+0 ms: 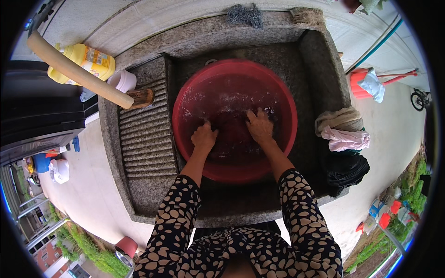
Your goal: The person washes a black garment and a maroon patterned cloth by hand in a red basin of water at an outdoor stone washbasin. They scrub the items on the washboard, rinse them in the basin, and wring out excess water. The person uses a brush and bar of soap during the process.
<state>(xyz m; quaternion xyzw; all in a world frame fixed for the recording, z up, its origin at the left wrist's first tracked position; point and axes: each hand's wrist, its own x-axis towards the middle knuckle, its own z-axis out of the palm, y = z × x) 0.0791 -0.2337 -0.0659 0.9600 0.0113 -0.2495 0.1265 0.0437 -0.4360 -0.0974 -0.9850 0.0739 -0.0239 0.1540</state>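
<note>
A big round red basin [290, 124] filled with water sits in the stone sink. Both my hands are inside it, some way apart. My left hand [204, 136] is closed, knuckles up, at the water's left side. On the right, my right hand [260, 126] has its fingers curled down into the water. Between them lies a dark patch [232, 129] under the surface, which looks like soaked cloth, though its kind is not clear. What the fingers hold is hidden by the water and the hands.
A ridged stone washboard [144, 134] lies left of the basin, with a wooden-handled brush [140, 98] on it. A yellow jug [88, 62] and a white tub [123, 81] stand behind. Wet clothes [345, 136] hang over the right rim; a scouring pad [244, 15] rests on the back ledge.
</note>
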